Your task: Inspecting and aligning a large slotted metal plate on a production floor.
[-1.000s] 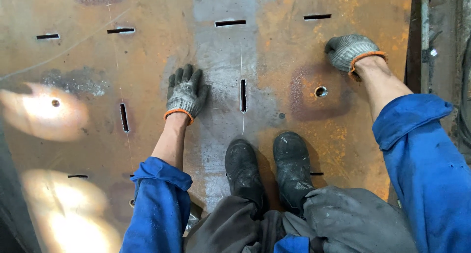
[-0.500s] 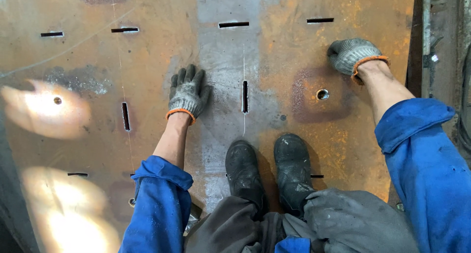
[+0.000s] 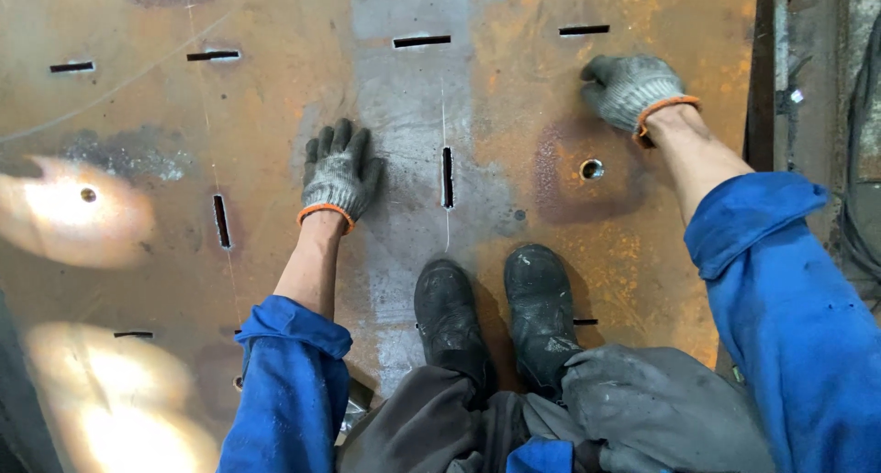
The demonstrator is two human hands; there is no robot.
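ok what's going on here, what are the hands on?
A person in blue sleeves crouches on a large rusty steel plate cut with narrow slots. The gloved left hand lies flat on the plate between two upright slots, left of the middle slot. The gloved right hand rests knuckles-down near the plate's right edge, just above a small round hole. Neither hand holds a tool. Two black boots stand on the plate below the middle slot.

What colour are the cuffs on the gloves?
Orange cuffs on grey knit gloves, seen clearly in the head view.

Left hand [image 3: 339, 173] flat, right hand [image 3: 631, 88] curled.
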